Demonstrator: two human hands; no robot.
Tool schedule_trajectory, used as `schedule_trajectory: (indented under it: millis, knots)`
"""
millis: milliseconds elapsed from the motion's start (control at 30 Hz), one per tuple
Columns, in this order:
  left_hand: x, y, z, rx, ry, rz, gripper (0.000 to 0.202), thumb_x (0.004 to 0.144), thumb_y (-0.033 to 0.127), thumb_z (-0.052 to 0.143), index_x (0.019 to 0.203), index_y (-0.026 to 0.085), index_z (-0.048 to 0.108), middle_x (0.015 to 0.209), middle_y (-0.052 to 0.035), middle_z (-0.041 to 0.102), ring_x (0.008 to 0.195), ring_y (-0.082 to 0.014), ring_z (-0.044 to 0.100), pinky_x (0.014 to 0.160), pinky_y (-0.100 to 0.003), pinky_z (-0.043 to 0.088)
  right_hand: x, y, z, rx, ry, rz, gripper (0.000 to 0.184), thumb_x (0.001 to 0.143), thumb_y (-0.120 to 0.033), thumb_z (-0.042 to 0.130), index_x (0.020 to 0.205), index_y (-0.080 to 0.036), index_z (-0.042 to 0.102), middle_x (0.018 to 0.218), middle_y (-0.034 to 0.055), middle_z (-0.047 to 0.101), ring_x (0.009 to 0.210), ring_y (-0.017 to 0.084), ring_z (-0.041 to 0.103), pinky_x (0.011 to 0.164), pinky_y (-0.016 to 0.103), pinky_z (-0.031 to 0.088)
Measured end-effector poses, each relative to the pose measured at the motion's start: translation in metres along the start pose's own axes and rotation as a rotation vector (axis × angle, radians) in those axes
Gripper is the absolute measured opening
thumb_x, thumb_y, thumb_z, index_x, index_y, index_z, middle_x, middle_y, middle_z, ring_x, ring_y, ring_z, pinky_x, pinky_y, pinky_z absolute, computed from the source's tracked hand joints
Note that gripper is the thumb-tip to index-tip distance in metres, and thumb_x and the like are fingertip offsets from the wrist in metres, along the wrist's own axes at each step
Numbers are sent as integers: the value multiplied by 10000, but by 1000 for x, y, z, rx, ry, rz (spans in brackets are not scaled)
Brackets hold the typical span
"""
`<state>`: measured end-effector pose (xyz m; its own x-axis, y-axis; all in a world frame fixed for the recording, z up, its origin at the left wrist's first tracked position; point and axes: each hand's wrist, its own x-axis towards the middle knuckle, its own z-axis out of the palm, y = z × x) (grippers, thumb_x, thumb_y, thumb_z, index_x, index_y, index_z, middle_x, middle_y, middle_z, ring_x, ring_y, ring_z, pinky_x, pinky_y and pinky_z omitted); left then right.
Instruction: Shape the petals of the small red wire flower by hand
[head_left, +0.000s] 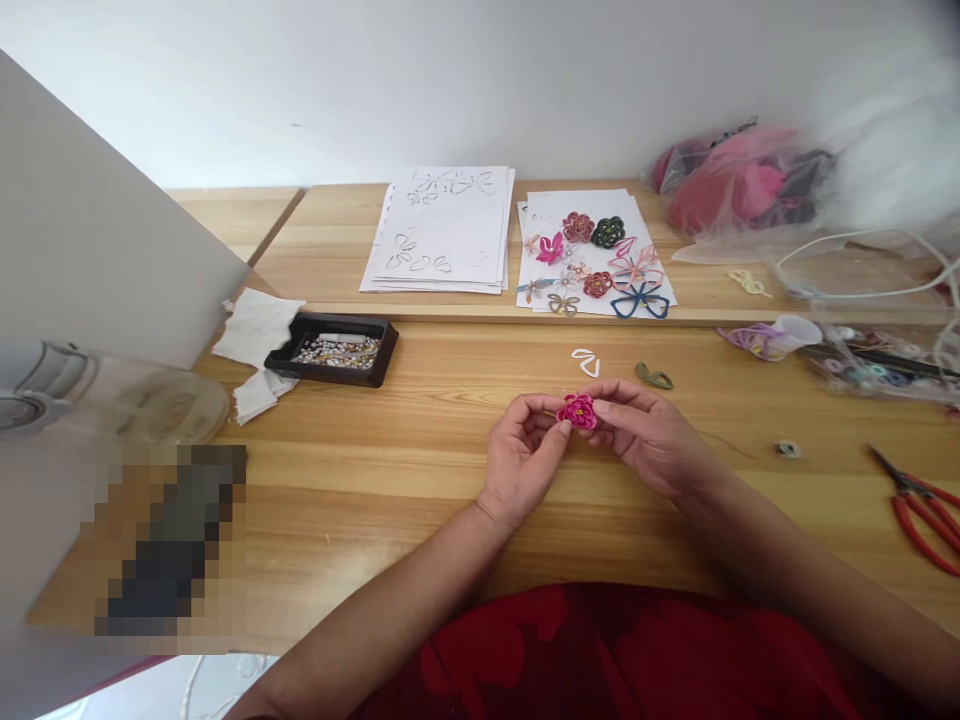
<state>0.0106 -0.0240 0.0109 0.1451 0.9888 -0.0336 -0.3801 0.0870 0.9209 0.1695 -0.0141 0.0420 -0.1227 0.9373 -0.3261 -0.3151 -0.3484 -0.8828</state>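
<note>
A red patterned garment [600, 650] is filling the near edge. The left hand [525, 455] and right hand [649, 435] are pinching the magenta flower [578, 411] over the counter [360, 520]; light, opposed pressure at its rim is probably best preserving its shape.

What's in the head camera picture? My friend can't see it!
A person's left hand and right hand hold a pink flower over a wooden table. Behind them, more flowers lie on white paper; a black tray of beads sits at left, a red-handled tool at right.
</note>
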Motion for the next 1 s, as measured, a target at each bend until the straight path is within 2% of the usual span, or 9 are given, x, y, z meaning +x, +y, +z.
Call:
schedule_trajectory:
  millis: [300, 567, 1000]
  knots:
    - [1, 0, 1, -15, -17, 5, 296, 791, 301, 782, 997, 169, 616, 946, -54, 706, 821, -119, 669, 781, -243, 540, 0, 2, -1, 26, 3, 8, 312, 695, -347, 900, 898, -201, 715, 869, 34, 696, 689, 128, 618, 631, 239, 508]
    - [-1, 3, 0, -30, -36, -40, 353, 808, 362, 764, 1044, 161, 594, 992, -79, 699, 848, -142, 679, 811, -272, 540, 0, 2, -1, 22, -7, -4, 308, 700, -354, 903, 905, -207, 726, 857, 33, 701, 687, 127, 630, 625, 226, 510]
    - [1, 2, 1, -42, -16, -37, 311, 808, 246, 744, 1063, 154, 590, 986, -61, 695, 835, -118, 668, 803, -252, 533, -1, 3, -5, -36, -85, -73, 262, 790, -336, 846, 1006, -226, 745, 947, 46, 694, 756, 136, 634, 651, 217, 513]
